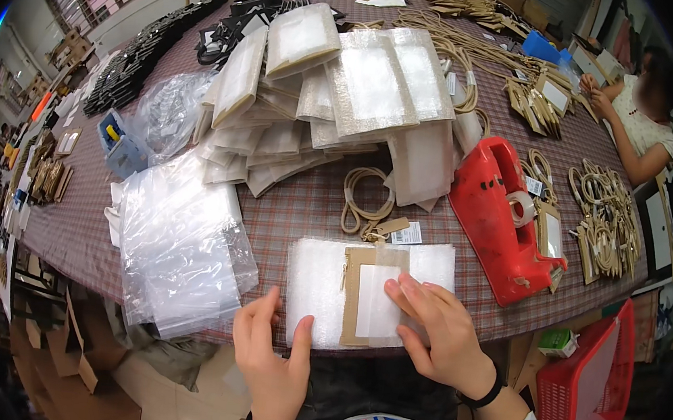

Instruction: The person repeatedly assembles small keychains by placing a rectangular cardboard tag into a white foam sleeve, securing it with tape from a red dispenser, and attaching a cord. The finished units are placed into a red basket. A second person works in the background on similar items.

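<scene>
A white foam sheet (pixel 313 289) lies flat at the table's near edge. On top of it rests a tan card frame (pixel 352 313) with a white panel (pixel 375 295), a clear strip crossing its right part. My right hand (pixel 446 334) lies over the right side of the card and foam, fingertips touching, fingers extended and thumb apart. My left hand (pixel 269 357) hovers at the foam's lower left corner with its fingers spread, holding nothing. Just beyond the foam is a coiled beige cord (pixel 368 197) with a tag (pixel 407 233).
Foam-wrapped packets (pixel 374 76) are piled beyond. Clear plastic bags (pixel 179 243) lie left, near a blue-grey tape dispenser (pixel 121 145). A red tape dispenser (pixel 497 225) stands right, by corded bundles (pixel 606 224). A red basket (pixel 590 396) sits below the edge. Another person (pixel 641 122) works far right.
</scene>
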A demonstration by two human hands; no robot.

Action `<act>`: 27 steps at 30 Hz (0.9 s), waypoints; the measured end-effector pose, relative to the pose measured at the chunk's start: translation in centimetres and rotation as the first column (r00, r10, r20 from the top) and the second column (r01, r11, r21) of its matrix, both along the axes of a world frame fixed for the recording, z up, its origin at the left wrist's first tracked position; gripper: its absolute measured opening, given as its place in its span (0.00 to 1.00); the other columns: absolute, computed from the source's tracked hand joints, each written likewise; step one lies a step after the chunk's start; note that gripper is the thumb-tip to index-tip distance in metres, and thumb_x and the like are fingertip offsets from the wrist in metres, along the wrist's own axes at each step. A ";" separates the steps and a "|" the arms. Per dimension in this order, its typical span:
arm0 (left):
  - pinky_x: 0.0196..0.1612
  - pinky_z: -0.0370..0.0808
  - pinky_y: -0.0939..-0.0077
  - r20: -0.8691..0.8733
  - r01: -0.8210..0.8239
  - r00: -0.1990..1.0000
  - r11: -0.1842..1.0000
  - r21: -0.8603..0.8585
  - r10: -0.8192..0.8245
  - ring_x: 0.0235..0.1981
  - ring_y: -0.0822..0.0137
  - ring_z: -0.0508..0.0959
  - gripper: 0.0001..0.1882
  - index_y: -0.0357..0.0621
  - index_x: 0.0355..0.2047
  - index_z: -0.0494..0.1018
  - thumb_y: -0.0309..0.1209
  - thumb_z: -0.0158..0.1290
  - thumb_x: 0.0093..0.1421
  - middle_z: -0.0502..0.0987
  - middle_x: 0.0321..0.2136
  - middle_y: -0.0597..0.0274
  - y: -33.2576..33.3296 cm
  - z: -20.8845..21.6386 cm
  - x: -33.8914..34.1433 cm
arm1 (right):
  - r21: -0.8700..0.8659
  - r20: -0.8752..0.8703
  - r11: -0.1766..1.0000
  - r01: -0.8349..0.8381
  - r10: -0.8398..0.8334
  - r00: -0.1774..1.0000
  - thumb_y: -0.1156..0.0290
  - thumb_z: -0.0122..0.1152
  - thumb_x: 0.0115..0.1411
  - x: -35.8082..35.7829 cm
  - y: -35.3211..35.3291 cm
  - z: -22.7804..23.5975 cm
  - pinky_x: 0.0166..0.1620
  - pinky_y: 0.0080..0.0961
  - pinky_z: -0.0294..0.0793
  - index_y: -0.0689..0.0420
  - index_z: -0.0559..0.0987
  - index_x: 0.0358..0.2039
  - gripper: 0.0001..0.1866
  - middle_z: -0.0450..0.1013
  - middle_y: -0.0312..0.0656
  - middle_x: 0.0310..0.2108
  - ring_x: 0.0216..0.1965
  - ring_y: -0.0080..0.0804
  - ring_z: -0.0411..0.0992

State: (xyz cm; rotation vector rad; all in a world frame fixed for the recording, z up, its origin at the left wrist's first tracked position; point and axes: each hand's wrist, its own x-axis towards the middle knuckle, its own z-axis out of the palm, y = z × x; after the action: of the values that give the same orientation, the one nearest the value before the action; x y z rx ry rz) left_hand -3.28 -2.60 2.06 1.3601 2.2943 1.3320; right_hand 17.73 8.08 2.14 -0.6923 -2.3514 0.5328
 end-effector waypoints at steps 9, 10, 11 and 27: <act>0.49 0.72 0.62 -0.355 -0.026 0.932 0.991 0.134 0.072 0.45 0.53 0.76 0.10 0.38 0.40 0.81 0.21 0.66 0.57 0.80 0.39 0.55 1.4 1.5 0.9 | 0.027 0.048 0.999 0.026 -0.027 0.998 0.79 0.68 0.56 0.1 -0.1 -0.2 0.63 0.43 0.73 0.64 0.67 0.68 0.38 0.77 0.48 0.61 0.63 0.46 0.75; 0.49 0.73 0.62 -0.352 0.011 0.935 0.988 0.155 0.045 0.44 0.53 0.77 0.09 0.38 0.39 0.80 0.20 0.65 0.58 0.80 0.39 0.54 2.1 2.0 1.1 | 0.033 0.054 0.999 0.028 -0.030 0.998 0.79 0.68 0.57 0.2 -0.1 -0.1 0.63 0.43 0.73 0.64 0.67 0.68 0.37 0.77 0.48 0.61 0.63 0.46 0.75; 0.48 0.74 0.63 -0.352 0.040 0.936 0.984 0.176 0.025 0.42 0.52 0.78 0.07 0.37 0.38 0.79 0.19 0.64 0.59 0.81 0.40 0.52 2.6 2.3 1.4 | 0.039 0.057 0.999 0.020 -0.023 0.998 0.79 0.68 0.57 0.1 0.0 0.0 0.63 0.43 0.73 0.64 0.68 0.67 0.37 0.77 0.48 0.61 0.63 0.46 0.75; 0.61 0.76 0.45 -0.364 0.526 0.773 0.846 -0.091 -0.520 0.64 0.41 0.76 0.34 0.31 0.57 0.75 0.37 0.72 0.53 0.75 0.61 0.42 1.8 0.4 3.9 | -0.196 -0.296 0.974 0.115 -0.171 0.940 0.84 0.70 0.55 1.0 2.5 4.0 0.51 0.33 0.81 0.61 0.87 0.41 0.12 0.82 0.50 0.48 0.48 0.47 0.82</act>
State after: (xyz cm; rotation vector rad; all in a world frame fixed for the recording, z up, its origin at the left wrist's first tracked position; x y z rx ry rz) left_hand 0.66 -0.76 2.49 2.2150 1.8518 0.9646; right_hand 18.76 10.54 6.14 -0.7906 -1.9593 0.7344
